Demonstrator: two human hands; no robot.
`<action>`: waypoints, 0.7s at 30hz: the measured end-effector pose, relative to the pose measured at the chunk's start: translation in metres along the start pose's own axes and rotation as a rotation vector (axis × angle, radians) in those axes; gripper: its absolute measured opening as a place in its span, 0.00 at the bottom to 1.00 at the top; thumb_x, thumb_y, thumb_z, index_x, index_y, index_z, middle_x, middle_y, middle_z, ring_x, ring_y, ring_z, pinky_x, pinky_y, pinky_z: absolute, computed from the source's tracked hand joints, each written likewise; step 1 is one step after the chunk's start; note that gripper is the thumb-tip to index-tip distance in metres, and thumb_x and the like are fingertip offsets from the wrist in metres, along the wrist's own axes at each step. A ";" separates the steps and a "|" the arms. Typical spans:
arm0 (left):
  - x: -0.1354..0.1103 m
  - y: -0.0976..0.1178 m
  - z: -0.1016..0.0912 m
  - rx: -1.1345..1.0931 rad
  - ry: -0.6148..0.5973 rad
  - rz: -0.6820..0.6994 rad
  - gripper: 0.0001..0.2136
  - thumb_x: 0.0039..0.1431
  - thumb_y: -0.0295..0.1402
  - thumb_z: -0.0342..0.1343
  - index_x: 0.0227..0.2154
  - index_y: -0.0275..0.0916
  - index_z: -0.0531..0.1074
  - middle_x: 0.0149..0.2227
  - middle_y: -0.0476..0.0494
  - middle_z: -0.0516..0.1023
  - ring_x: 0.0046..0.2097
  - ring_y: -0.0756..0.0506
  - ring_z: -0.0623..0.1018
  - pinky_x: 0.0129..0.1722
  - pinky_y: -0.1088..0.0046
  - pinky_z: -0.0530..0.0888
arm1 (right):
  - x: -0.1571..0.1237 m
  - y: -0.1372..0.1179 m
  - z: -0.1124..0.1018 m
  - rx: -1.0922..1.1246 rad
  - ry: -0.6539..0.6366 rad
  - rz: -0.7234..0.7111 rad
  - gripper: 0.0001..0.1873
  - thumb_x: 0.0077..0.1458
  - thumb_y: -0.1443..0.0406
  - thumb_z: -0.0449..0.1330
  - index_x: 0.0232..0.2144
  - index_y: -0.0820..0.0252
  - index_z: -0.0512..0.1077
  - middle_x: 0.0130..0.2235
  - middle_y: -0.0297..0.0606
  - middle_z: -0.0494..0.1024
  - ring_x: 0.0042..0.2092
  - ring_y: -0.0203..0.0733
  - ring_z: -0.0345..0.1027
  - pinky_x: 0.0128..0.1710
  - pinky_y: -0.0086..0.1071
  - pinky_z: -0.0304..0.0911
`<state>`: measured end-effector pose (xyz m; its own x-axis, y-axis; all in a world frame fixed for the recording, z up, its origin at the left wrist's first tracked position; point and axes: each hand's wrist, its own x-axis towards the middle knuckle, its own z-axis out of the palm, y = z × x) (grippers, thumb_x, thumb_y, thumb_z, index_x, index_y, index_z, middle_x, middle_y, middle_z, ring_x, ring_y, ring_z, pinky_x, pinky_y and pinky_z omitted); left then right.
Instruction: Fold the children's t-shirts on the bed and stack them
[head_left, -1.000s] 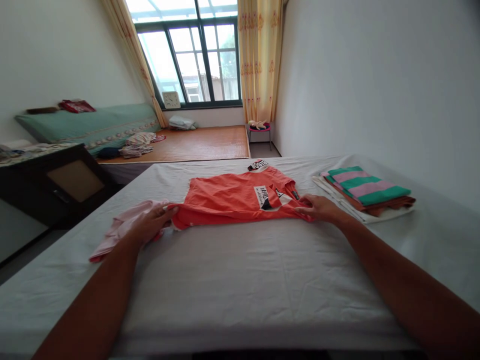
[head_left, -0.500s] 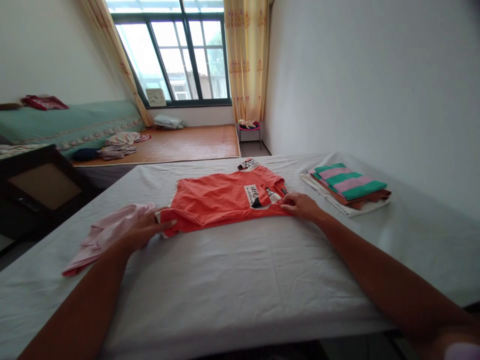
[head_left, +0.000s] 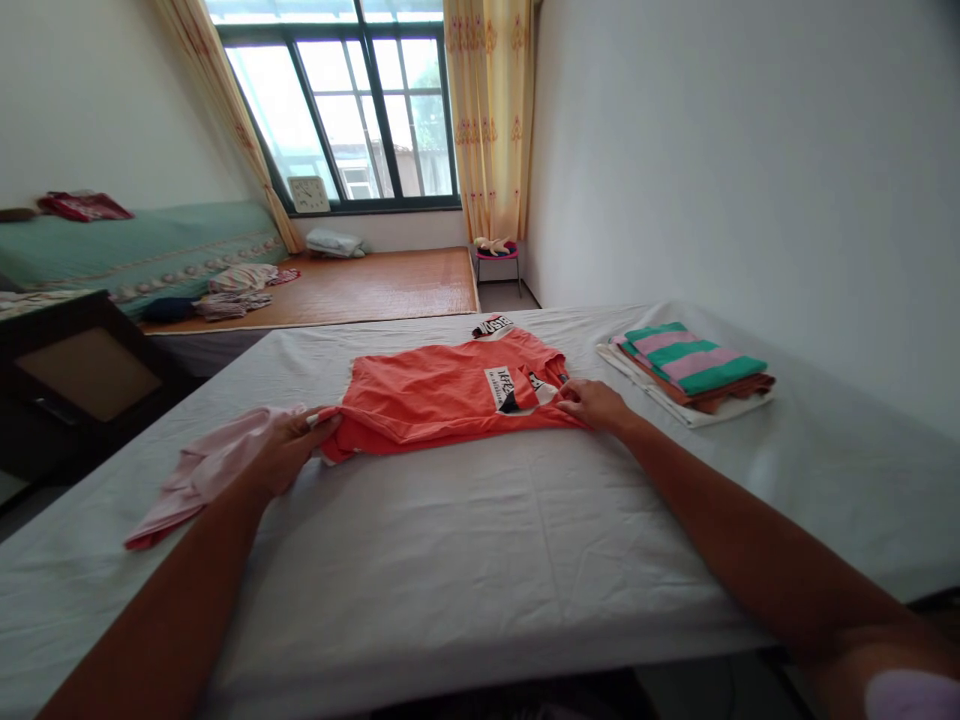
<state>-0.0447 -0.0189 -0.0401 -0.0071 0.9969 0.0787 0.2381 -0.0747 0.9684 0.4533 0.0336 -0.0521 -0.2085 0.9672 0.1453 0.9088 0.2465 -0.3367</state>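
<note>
An orange T-shirt (head_left: 420, 385) with a black-and-white print lies on the white-sheeted bed, its near side folded over lengthwise. My left hand (head_left: 296, 448) pinches the near corner of its hem, fingers closed on the cloth. At the neck end, my right hand (head_left: 598, 405) is closed on the fabric near the collar. A crumpled pale pink garment (head_left: 206, 465) lies beside and partly behind my left hand.
To the right, against the wall, sits a stack of folded clothes (head_left: 694, 365) topped by a green-and-pink striped one. A dark cabinet (head_left: 82, 375) stands left of the bed (head_left: 450, 560). Beyond are a second bed with a brown mat (head_left: 390, 280) and a small stool (head_left: 498, 252).
My left fingers have shifted on the hem corner, and the turned-up edge there now lies flatter. My right hand keeps its grip near the collar. The view has shifted slightly.
</note>
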 end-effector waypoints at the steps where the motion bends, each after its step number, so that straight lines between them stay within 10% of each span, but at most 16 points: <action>1: 0.000 0.001 0.002 -0.014 0.000 -0.010 0.16 0.45 0.43 0.66 0.35 0.40 0.77 0.33 0.46 0.79 0.37 0.44 0.77 0.37 0.72 0.75 | 0.002 -0.001 0.000 0.051 0.020 -0.026 0.10 0.51 0.59 0.60 0.35 0.55 0.76 0.36 0.37 0.80 0.38 0.43 0.72 0.35 0.29 0.60; 7: 0.013 -0.001 0.018 -0.090 0.339 -0.045 0.22 0.47 0.47 0.62 0.42 0.39 0.74 0.32 0.45 0.79 0.35 0.43 0.78 0.33 0.70 0.76 | 0.022 0.000 -0.001 0.358 0.446 0.099 0.17 0.58 0.53 0.51 0.40 0.57 0.72 0.29 0.36 0.77 0.30 0.39 0.68 0.31 0.29 0.61; 14: 0.001 0.014 0.013 0.137 0.196 -0.176 0.40 0.46 0.45 0.63 0.62 0.43 0.56 0.33 0.47 0.77 0.36 0.43 0.78 0.37 0.68 0.75 | 0.007 0.031 -0.015 0.761 -0.114 0.260 0.32 0.50 0.45 0.60 0.48 0.60 0.66 0.39 0.44 0.79 0.37 0.41 0.73 0.31 0.29 0.68; 21: -0.002 0.014 0.017 0.371 0.070 0.094 0.37 0.43 0.49 0.63 0.58 0.43 0.66 0.50 0.42 0.75 0.56 0.37 0.70 0.54 0.64 0.69 | -0.009 0.017 -0.025 0.693 -0.126 0.004 0.32 0.47 0.56 0.65 0.54 0.58 0.63 0.42 0.41 0.78 0.41 0.43 0.71 0.35 0.30 0.67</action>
<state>-0.0251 -0.0220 -0.0302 -0.0314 0.9810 0.1912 0.5757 -0.1386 0.8059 0.4794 0.0270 -0.0359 -0.2842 0.9576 0.0482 0.4786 0.1852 -0.8583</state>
